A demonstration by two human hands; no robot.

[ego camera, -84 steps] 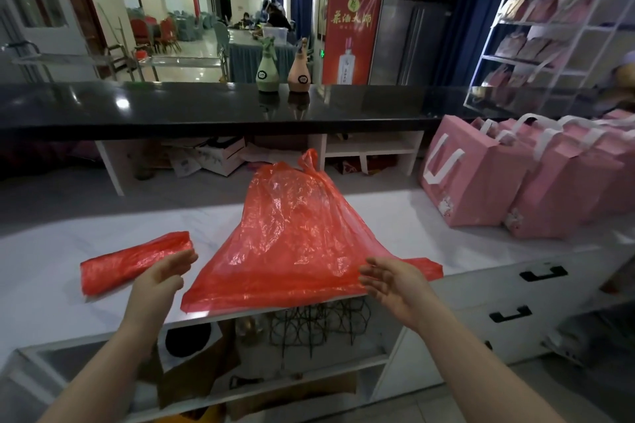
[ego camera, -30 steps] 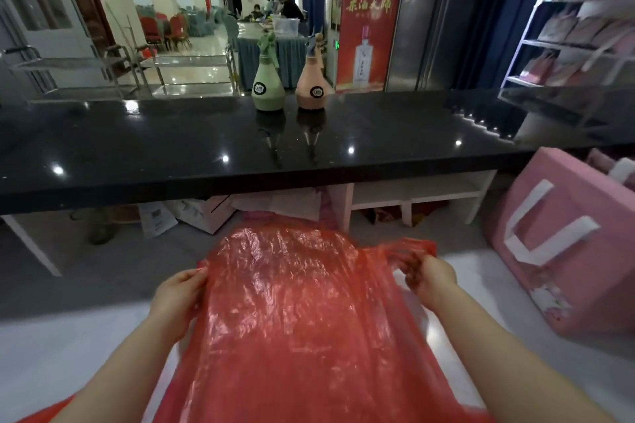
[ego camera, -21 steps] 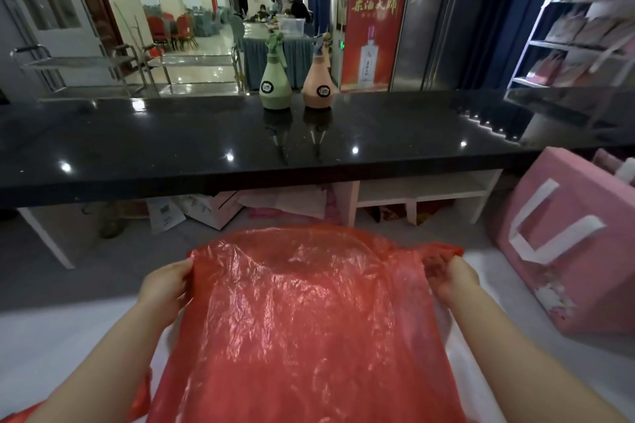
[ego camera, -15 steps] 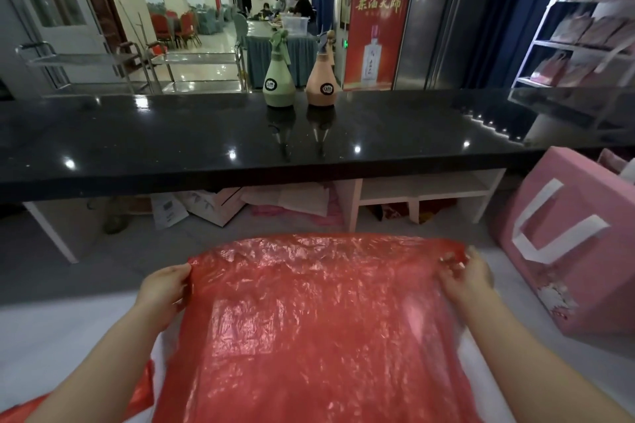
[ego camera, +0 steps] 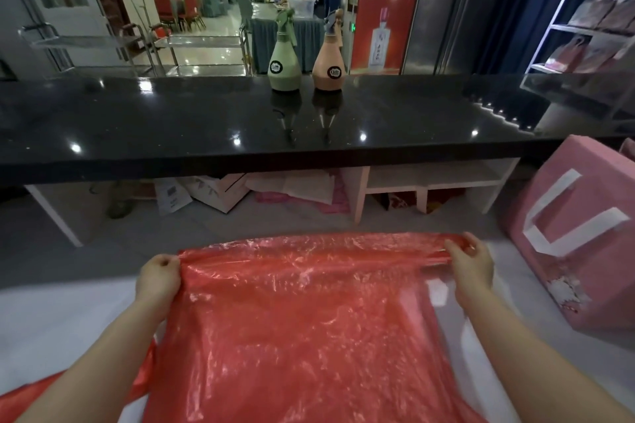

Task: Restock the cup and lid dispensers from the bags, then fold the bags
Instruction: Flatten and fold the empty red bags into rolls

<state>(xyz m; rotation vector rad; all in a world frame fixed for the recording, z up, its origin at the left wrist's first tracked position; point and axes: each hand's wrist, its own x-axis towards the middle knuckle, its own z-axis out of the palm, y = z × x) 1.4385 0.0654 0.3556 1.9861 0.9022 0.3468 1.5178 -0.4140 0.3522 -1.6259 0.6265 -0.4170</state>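
Right, my left hand (ego camera: 157,276) is curled tight, pinching the far left corner of the red plastic bag (ego camera: 302,323); my right hand (ego camera: 472,271) pinches the bunched far right corner, fingers wrapped round the plastic. The bag is stretched taut between them, spread flat over the white worktop (ego camera: 51,326) and running back toward me. Another bit of red plastic (ego camera: 20,398) lies left of the bag, near my left forearm. Right of the bag stands a pink gift bag (ego camera: 577,251) with white handles, apart from it. Beyond the bag's far edge is the black counter (ego camera: 171,124), with a green spray bottle (ego camera: 284,55) and a peach spray bottle (ego camera: 329,55) side by side on it.
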